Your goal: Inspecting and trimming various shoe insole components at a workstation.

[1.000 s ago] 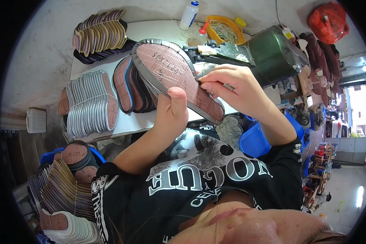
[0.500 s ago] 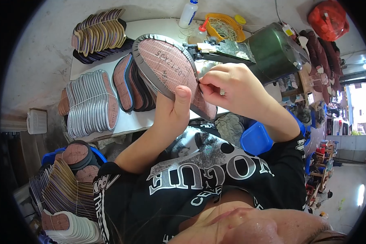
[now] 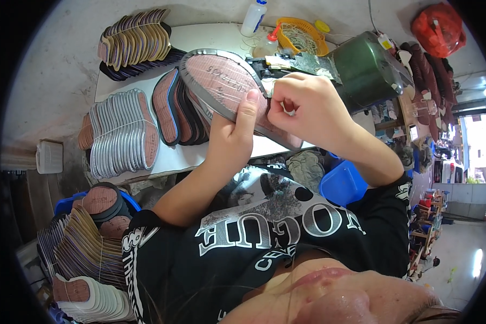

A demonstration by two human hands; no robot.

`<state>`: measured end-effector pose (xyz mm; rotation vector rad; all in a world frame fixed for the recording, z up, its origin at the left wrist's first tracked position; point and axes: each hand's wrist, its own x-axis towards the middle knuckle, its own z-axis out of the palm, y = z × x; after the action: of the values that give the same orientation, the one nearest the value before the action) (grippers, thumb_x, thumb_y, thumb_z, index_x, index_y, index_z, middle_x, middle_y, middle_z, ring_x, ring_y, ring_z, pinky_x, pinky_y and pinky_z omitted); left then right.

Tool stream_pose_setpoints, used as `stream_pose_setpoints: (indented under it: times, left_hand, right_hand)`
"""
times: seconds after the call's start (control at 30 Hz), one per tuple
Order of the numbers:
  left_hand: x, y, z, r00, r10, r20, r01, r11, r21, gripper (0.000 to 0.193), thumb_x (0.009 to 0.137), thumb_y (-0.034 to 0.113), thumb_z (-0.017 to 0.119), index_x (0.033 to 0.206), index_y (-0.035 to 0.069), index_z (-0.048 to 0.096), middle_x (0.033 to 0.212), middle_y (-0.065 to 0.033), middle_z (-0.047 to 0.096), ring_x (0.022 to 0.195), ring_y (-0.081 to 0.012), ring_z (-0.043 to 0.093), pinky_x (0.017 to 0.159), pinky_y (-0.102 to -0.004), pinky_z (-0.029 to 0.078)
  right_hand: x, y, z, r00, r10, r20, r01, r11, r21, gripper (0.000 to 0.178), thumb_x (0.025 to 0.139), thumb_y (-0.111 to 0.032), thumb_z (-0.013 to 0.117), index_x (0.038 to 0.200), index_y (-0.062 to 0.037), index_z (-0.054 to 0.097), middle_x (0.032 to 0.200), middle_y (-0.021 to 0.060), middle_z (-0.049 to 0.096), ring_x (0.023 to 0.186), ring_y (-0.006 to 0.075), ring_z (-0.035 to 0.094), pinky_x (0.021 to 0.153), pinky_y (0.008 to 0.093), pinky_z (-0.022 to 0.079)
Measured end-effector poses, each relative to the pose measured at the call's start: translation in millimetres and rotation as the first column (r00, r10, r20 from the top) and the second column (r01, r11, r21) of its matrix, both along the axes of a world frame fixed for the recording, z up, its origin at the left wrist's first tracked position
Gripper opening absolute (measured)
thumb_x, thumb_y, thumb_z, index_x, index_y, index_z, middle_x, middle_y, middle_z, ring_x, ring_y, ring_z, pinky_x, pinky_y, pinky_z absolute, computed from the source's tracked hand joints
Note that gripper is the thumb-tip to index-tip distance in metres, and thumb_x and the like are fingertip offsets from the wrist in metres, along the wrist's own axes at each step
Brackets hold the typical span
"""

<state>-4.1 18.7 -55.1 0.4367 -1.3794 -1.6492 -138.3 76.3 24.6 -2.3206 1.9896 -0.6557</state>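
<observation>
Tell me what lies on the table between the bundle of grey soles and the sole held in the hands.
In the head view, a row of dark soles on edge lies between the grey bundle and the held sole.

A reddish-brown sole with a grey rim is showing pale stitch lines. The worktop is looking white, the basket orange, the bin blue, the shirt black with white lettering.
</observation>
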Motion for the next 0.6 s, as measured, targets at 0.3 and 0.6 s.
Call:
stream_pose_setpoints:
  times: [0.3, 0.6]
  left_hand:
    - [0.0, -0.7, 1.1, 0.992, 0.014, -0.124, 0.015, 0.973, 0.23, 0.026, 0.098, 0.02, 0.047, 0.092, -0.001, 0.06, 0.081, -0.0018, 0.057, 0.073, -0.0075, 0.051, 0.065, -0.0248, 0.042]
    - [-1.5, -0.2, -4.3, 1.0, -0.011, -0.008, 0.011, 0.999, -0.032, 0.026, 0.097, 0.018, 0.048, 0.089, -0.003, 0.061, 0.077, -0.0048, 0.059, 0.069, -0.0117, 0.053, 0.063, -0.0294, 0.044]
  right_hand:
    - [-16.2, 5.7, -17.4, 0.787, -0.103, 0.608, 0.0, 0.986, 0.167, 0.005, 0.078, -0.001, 0.066, 0.081, -0.0003, 0.062, 0.071, -0.0009, 0.058, 0.068, 0.0046, 0.051, 0.06, 0.0197, 0.041]
    - [-5.7, 15.8, -6.7, 0.985, 0.102, -0.14, -0.115, 0.989, -0.093, 0.014, 0.077, -0.01, 0.069, 0.088, -0.0029, 0.064, 0.077, 0.0078, 0.062, 0.064, 0.0206, 0.06, 0.06, 0.0298, 0.048]
